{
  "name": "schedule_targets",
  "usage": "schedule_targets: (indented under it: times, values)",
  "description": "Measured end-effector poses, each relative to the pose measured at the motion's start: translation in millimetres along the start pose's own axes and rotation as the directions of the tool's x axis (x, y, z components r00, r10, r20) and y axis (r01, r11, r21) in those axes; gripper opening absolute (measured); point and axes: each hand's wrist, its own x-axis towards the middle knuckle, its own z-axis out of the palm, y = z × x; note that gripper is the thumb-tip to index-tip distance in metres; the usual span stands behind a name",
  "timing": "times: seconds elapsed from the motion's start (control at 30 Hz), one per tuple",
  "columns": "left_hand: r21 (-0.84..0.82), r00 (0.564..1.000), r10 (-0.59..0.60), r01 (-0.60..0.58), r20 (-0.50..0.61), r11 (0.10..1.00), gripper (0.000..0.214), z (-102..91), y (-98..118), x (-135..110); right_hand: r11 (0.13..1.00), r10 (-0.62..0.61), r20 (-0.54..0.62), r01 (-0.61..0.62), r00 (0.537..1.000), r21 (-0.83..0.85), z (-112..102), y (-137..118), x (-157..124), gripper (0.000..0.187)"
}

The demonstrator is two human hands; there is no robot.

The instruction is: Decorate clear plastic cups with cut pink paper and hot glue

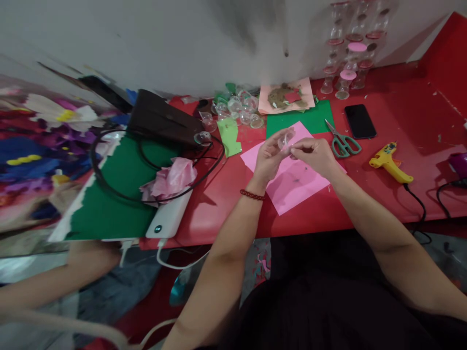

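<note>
Pale grey wall (182,43) with dark smudges runs behind a glossy red table (215,214), head view. Person's left hand (269,158) curls round a small clear plastic cup (284,140), gripping it above a bright pink paper sheet (292,187). Right hand (316,153) has thumb and forefinger pinched together at the cup's near side; can't tell whether they grip its edge or some tiny piece. Reddish-brown beaded bracelet (252,195) on the left wrist. Flat green sheet (275,125) lies beyond, with a peach paper stack (263,103) bearing brown crumbs just behind it. Green-handled scissors (343,145) lie open right of the hands, black phone (360,121) beside them, yellow glue gun (392,165) nearer the front edge. Clear hourglass-shaped pieces (335,34) with pink bands stand stacked at back right. Heap of clear plastic cups (242,107) sits against the wall, light-green paper scrap (228,136) in front. Left side: dark brown case (160,119), looped black cable (95,167), crumpled pink paper (171,180) lying partly over a white power bank (170,218). Far left, co-worker's hand (64,197) near blurry coloured material (47,141); details unclear.
</note>
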Motion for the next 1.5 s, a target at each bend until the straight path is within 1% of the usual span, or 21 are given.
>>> schedule_targets:
  times: [0.13,0.23,0.3,0.43,0.53,0.6,0.7,0.83,0.9,1.0,1.07,1.2,1.27,1.33,1.43,1.5]
  values:
    - [-0.019,1.0,-0.003,0.002,-0.022,1.0,0.064,1.0,-1.5,-0.8,0.981,-0.119,-0.032,0.113,0.992,-0.16,6.1,-1.6,-4.5,0.011]
    - [-0.026,0.999,-0.033,0.032,-0.036,0.999,0.064,0.9,-2.7,-2.5,0.966,-0.163,-0.046,0.15,0.986,-0.209,10.6,-0.4,-6.7,0.013]
    - [-0.033,0.998,-0.051,0.05,-0.041,0.998,0.064,0.6,-2.9,-3.5,0.977,-0.141,-0.057,0.129,0.988,-0.172,12.6,1.8,-6.4,0.021]
    - [-0.043,0.997,-0.067,0.066,-0.036,0.997,0.068,0.3,-1.7,-4.7,0.997,-0.071,-0.059,0.07,0.996,-0.01,13.2,6.9,-3.1,0.044]
    - [-0.043,0.997,-0.078,0.077,-0.026,0.996,0.068,-0.6,-0.7,-5.1,0.996,-0.05,-0.03,0.052,0.998,0.069,11.5,7.5,-1.1,0.05]
    - [-0.044,0.996,-0.083,0.082,-0.024,0.996,0.067,-1.6,-0.2,-5.4,0.995,-0.066,-0.007,0.067,0.998,0.069,10.3,5.0,-1.3,0.048]
    - [-0.045,0.997,-0.082,0.082,-0.012,0.996,0.065,-1.7,0.6,-5.4,0.992,-0.125,0.007,0.125,0.992,0.022,8.0,-1.8,-3.1,0.04]
    - [-0.039,0.996,-0.084,0.085,0.012,0.996,0.064,0.4,2.5,-4.8,0.987,-0.138,0.058,0.142,0.989,-0.074,3.1,-11.0,-5.7,0.03]
    - [-0.035,0.996,-0.094,0.094,0.011,0.995,0.064,0.4,2.9,-4.7,0.972,-0.172,0.075,0.182,0.982,-0.15,1.2,-13.4,-6.3,0.023]
    - [-0.038,0.995,-0.099,0.099,-0.006,0.994,0.065,-1.8,1.8,-4.9,0.921,-0.265,0.073,0.275,0.961,-0.275,1.4,-12.2,-6.7,0.016]
    - [-0.049,0.995,-0.1,0.099,-0.02,0.994,0.065,-3.3,0.3,-5.5,0.892,-0.313,0.069,0.318,0.947,-0.323,3.1,-8.7,-6.7,0.015]
    - [-0.074,0.993,-0.109,0.106,-0.041,0.992,0.066,-2.2,0.0,-6.7,0.851,-0.388,0.057,0.382,0.92,-0.361,7.5,-0.6,-7.2,0.016]
    - [-0.074,0.992,-0.117,0.112,-0.056,0.991,0.067,0.1,1.9,-7.3,0.847,-0.411,0.031,0.394,0.911,-0.357,10.0,1.2,-7.8,0.015]
    - [-0.079,0.991,-0.12,0.114,-0.066,0.99,0.067,2.4,4.4,-7.6,0.876,-0.389,-0.018,0.364,0.921,-0.317,12.1,1.1,-8.3,0.015]
    - [-0.101,0.992,-0.115,0.109,-0.058,0.989,0.066,5.4,8.0,-7.9,0.962,-0.236,-0.104,0.217,0.966,-0.163,13.0,0.2,-7.0,0.028]
    - [-0.119,0.993,-0.111,0.104,-0.048,0.987,0.066,7.1,10.4,-8.0,0.991,-0.137,-0.15,0.136,0.979,-0.015,11.4,0.3,-4.6,0.04]
